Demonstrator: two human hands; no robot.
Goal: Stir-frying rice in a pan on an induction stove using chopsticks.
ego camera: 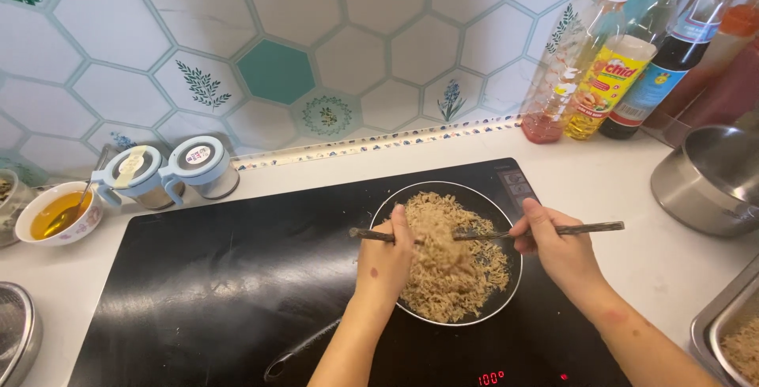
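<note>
Lifting a clump of brown noodles (451, 256) over a small frying pan (506, 296) on the black cooktop (205, 276), one dark chopstick in each hand. Left hand (385, 259) closed around its chopstick (365, 234), right hand (553, 245) closed around the other chopstick (589, 229), tips crossing inside the clump. Best to keep both sticks nearly level and the clump low above the pan, so that loose strands fall back inside and not on the glass. Wrists better held high (the cooktop shows a red heat readout near the front edge, so probably hot). Pan handle (304, 347) pointing toward the body on the left, just below the left forearm, easy to knock.

Around: two lidded jars (170, 167) and a small bowl of yellow liquid with a spoon (57, 213) at the far left, well apart. Bottles of oil and sauce (624, 63) against the tiled wall at the right, a steel pot (708, 177) beside them, a metal tray (731, 332) at the right edge. Nothing standing between hands and pan.
</note>
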